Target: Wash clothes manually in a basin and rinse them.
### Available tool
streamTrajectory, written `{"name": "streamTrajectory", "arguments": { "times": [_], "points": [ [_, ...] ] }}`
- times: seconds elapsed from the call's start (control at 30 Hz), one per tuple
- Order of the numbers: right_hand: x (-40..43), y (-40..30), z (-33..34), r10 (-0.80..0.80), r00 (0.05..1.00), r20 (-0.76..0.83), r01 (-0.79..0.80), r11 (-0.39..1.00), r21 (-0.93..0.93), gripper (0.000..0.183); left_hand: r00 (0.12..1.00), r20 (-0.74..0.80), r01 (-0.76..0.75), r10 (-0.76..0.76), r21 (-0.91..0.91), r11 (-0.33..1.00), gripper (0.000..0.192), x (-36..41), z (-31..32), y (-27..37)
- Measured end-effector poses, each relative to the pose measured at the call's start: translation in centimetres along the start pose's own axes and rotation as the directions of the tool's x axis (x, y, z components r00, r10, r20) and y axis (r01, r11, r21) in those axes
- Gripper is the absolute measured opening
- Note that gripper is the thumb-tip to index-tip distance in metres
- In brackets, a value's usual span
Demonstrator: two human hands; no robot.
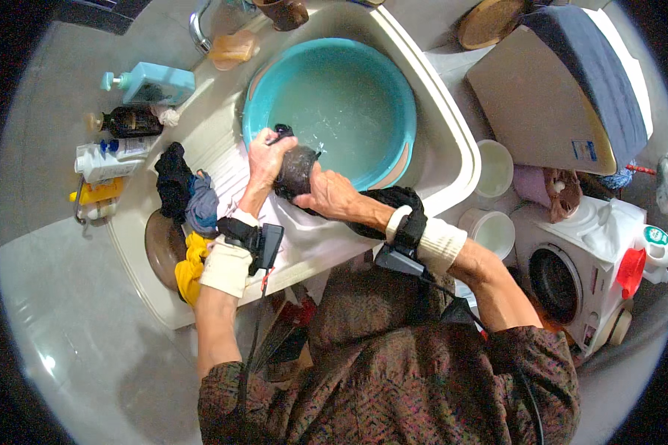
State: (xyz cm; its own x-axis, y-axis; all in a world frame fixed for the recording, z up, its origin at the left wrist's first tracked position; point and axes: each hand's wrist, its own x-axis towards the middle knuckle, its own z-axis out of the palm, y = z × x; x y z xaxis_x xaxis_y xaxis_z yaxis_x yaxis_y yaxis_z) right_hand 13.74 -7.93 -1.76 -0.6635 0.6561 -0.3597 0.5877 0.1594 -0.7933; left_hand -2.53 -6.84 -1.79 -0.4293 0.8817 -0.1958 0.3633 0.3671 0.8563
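Wet black cloth (295, 171) is gripped by both my hands over the near left rim of a turquoise basin (411, 111), which holds cloudy water. My left hand (268, 158) clasps its upper left end, and my right hand (334, 192) holds its lower right side. Beneath my hands, pale fabric (306, 236) covers part of the sink's ribbed washboard (222, 139). More black cloth (387, 197) lies under my right wrist. To the left are a black bundle (172, 181), a blue-grey bundle (201, 206) and yellow cloth (192, 267), beside a brown bowl (161, 247).
The sink's raised rim (451, 128) surrounds the basin. Soap (234, 49) sits near the faucet (199, 30). A blue pump bottle (158, 83) and several other bottles line the left edge. At right are white buckets (495, 169), a cardboard box (540, 100) and a washing machine (579, 267).
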Motion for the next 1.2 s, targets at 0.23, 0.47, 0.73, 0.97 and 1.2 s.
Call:
{"name": "streamTrajectory", "arguments": {
  "times": [0.23, 0.47, 0.73, 0.97, 1.2],
  "points": [
    [0.5, 0.1, -0.6, -0.127, 0.990, -0.062, 0.137, 0.755, 0.641, 0.084, 0.983, 0.033, 0.160, -0.181, 0.339, 0.927, 0.050, -0.8, 0.8, 1.6],
    [-2.7, -1.7, -5.4, -0.063, 0.970, 0.237, -0.208, 0.294, 0.933, 0.052, 0.917, 0.393, 0.228, 0.069, -0.658, 0.718, 0.090, -1.4, -4.6, -1.1],
    [-5.1, -4.3, -4.3, -0.131, 0.963, 0.235, -0.244, -0.055, 0.968, 0.047, 0.738, 0.449, 0.272, 0.503, -0.881, 0.387, 0.040, -2.9, -1.7, 5.8],
    [-3.6, -4.2, -3.2, -0.037, 0.997, 0.069, -0.041, 0.498, 0.866, 0.042, 0.906, 0.422, 0.184, 0.024, -0.446, 0.876, 0.018, -2.0, -2.3, 6.5],
    [-2.4, -2.6, -0.9, 0.110, 0.989, -0.099, -0.033, 0.813, 0.581, 0.057, 0.937, 0.345, 0.149, -0.055, -0.253, 0.956, 0.020, -0.4, -0.5, 2.1]
  ]
}}
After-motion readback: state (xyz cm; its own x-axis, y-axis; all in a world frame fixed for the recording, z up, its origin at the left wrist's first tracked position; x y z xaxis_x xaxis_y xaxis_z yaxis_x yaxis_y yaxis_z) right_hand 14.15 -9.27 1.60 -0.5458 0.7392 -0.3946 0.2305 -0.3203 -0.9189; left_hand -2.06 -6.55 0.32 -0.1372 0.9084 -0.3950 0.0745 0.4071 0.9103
